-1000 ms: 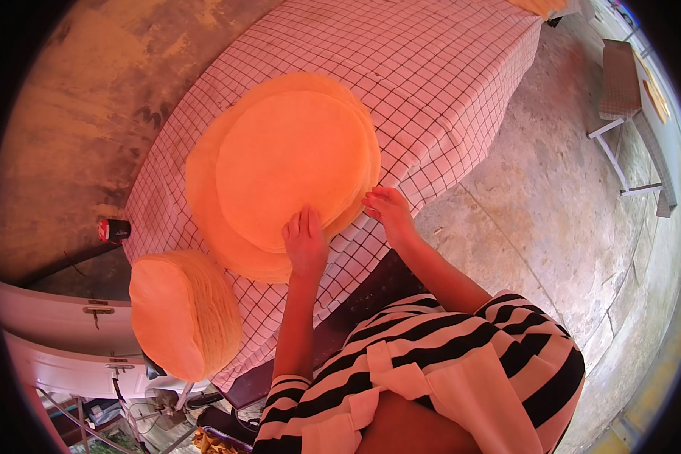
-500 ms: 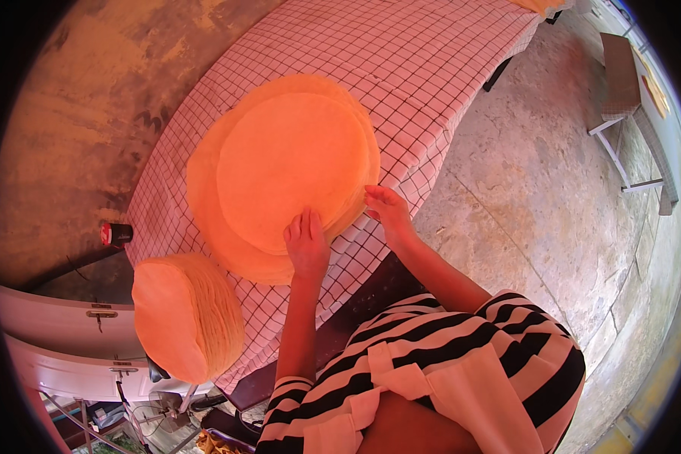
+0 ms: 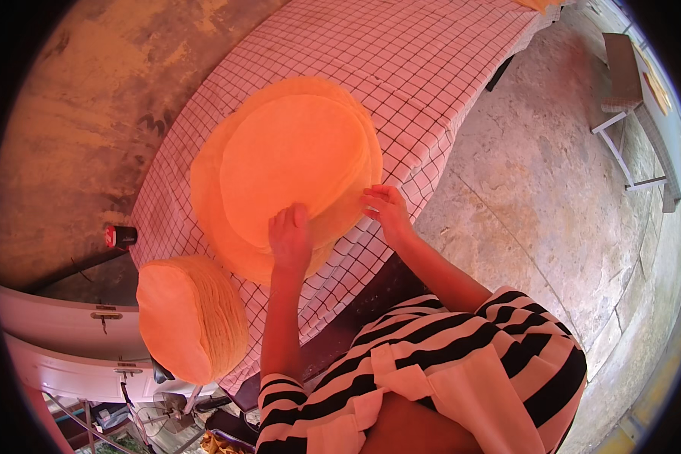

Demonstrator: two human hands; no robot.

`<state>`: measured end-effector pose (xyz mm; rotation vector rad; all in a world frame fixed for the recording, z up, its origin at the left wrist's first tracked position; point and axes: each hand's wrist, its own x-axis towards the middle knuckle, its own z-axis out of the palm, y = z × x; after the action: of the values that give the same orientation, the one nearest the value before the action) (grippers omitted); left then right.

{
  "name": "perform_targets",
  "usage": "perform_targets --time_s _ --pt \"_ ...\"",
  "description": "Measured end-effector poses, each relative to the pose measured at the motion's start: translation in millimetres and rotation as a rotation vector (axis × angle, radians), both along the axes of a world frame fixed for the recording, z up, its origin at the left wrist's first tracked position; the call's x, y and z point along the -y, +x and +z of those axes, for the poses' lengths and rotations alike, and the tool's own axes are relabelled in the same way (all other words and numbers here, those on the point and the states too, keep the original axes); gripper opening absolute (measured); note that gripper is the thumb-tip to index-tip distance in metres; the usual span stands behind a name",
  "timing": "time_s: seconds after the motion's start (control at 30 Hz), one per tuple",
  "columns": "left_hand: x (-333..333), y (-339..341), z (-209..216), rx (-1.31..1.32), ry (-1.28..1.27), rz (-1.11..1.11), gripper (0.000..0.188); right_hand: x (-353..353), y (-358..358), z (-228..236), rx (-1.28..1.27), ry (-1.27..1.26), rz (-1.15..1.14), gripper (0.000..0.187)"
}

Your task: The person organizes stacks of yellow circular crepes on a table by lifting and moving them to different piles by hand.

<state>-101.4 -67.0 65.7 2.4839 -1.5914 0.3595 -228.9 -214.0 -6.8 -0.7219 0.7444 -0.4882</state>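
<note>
The left hand (image 3: 290, 240) is lying flat and released on the top orange sheet (image 3: 295, 170); the right hand (image 3: 386, 212) is pinching that sheet's edge on the checked worktop (image 3: 431, 68).

Checked cloth (image 3: 431, 83) beyond the flat rounds (image 3: 295, 166) lies open; tall stack (image 3: 193, 318) blocks left
</note>
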Motion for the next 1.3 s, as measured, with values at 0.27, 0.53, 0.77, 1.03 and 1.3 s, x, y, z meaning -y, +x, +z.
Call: perform_targets --time_s 0.27,0.53,0.77,1.03,1.3 --pt "8 29 114 0.515 -0.341 0.054 0.026 14 -4 -2 -0.12 0.056 0.012 0.039" --pt "-8 -23 -36 0.21 -0.084 -0.067 0.03 13 9 3 -0.156 -0.03 0.296 0.021" --pt "-21 -23 -48 0.197 -0.147 -0.09 0.037 11 12 6 -0.076 0.016 0.26 0.019" --pt "-10 -34 -46 0.183 -0.128 -0.031 0.037 8 9 16 0.022 0.027 0.253 0.021" --pt "10 11 56 0.3 -0.238 0.028 0.031 51 -14 -19 -0.099 -0.11 -0.001 0.023"
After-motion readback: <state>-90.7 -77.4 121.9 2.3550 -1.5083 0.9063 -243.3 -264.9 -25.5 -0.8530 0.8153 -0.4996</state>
